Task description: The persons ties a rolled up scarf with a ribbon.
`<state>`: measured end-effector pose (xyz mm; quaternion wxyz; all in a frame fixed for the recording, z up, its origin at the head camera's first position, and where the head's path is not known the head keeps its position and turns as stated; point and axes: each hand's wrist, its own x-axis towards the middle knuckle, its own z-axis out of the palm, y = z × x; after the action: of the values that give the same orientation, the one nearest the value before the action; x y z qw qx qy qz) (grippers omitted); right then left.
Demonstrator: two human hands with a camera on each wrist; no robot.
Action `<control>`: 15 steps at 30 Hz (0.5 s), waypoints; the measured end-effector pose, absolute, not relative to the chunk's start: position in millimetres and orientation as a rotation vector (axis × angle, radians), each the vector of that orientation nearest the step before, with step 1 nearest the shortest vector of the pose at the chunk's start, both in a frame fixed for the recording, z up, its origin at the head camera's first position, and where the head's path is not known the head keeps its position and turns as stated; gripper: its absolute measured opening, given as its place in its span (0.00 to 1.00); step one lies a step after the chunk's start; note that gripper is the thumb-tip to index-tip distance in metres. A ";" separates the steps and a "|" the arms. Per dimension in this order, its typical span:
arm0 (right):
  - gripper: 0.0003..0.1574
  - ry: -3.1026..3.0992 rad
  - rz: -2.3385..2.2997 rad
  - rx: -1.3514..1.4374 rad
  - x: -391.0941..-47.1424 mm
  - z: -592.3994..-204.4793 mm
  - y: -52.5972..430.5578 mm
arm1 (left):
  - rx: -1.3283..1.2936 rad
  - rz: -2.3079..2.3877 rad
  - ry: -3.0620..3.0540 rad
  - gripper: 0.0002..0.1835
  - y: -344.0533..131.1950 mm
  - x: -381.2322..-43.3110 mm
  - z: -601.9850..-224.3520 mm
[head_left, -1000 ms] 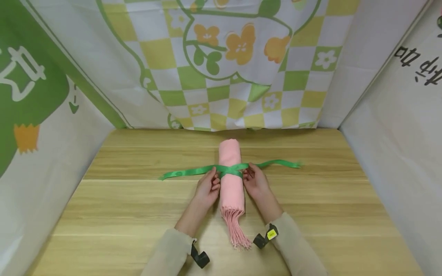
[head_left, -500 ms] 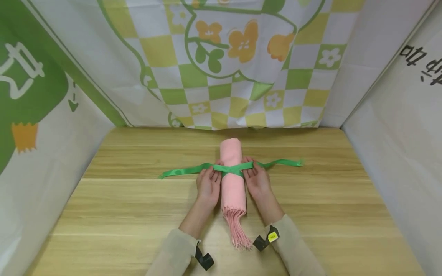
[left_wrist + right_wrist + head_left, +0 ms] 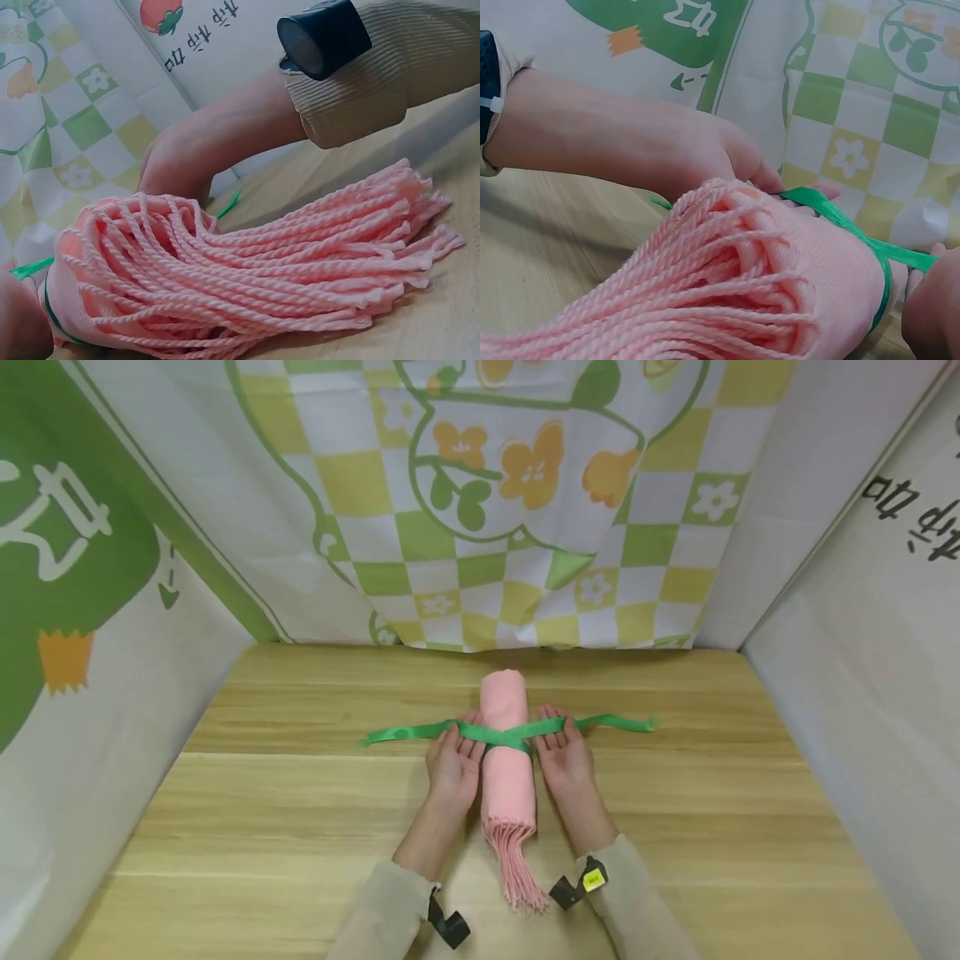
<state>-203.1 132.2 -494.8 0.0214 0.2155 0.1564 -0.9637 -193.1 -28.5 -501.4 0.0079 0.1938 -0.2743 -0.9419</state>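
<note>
A rolled pink scarf (image 3: 510,789) lies lengthwise on the table, its twisted fringe (image 3: 300,255) spread toward the person. Round its middle runs a green ribbon (image 3: 510,738), crossed over itself on top. The left hand (image 3: 454,768), at the roll's left side, pinches one ribbon length between the thumb and the fingers behind it. On the other side the right hand (image 3: 566,764) pinches the opposite length the same way, palm up. Both loose ribbon ends trail outward. In the right wrist view the ribbon (image 3: 836,214) looks taut across the scarf; the roll hides part of the left hand's fingers.
The wooden table (image 3: 300,827) is bordered by a checked cloth (image 3: 480,568) at the back and printed white panels at both sides. Black wrist devices (image 3: 450,927) sit at both beige sleeves (image 3: 386,906).
Both hands have shifted slightly outward from the roll, and their fingers have straightened behind the ribbon. The ribbon's crossed lengths now spread wider in a flat X over the scarf.
</note>
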 end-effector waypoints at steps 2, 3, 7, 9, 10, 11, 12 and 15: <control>0.28 0.450 -3.005 0.695 -203.4 -496.7 133.0 | 0.616 -2.944 -0.891 0.22 -29.8 -192.9 -502.9; 0.26 0.438 -3.010 0.710 -203.7 -497.4 133.3 | 0.617 -2.942 -0.910 0.23 -30.5 -192.8 -503.4; 0.24 0.424 -3.014 0.754 -204.4 -499.3 135.8 | 0.623 -2.940 -0.959 0.24 -33.7 -192.4 -504.4; 0.21 0.407 -3.014 0.762 -204.3 -499.9 137.2 | 0.629 -2.944 -0.977 0.24 -35.4 -191.8 -504.0; 0.20 0.399 -3.018 0.758 -204.3 -500.4 138.0 | 0.635 -2.947 -0.983 0.24 -36.2 -191.7 -503.9; 0.18 0.399 -3.023 0.752 -204.4 -500.8 138.6 | 0.638 -2.949 -0.992 0.24 -37.0 -191.7 -503.7; 0.17 0.409 -3.027 0.746 -204.7 -501.1 139.0 | 0.642 -2.950 -1.004 0.23 -37.9 -191.8 -503.4; 0.14 0.477 -3.041 0.686 -205.3 -501.0 139.2 | 0.640 -2.935 -1.063 0.21 -40.3 -193.6 -502.1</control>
<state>-205.3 139.2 -501.0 -0.0061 0.2174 0.1512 -0.9643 -193.6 -40.3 -502.1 -0.0227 0.2008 -0.3335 -0.9208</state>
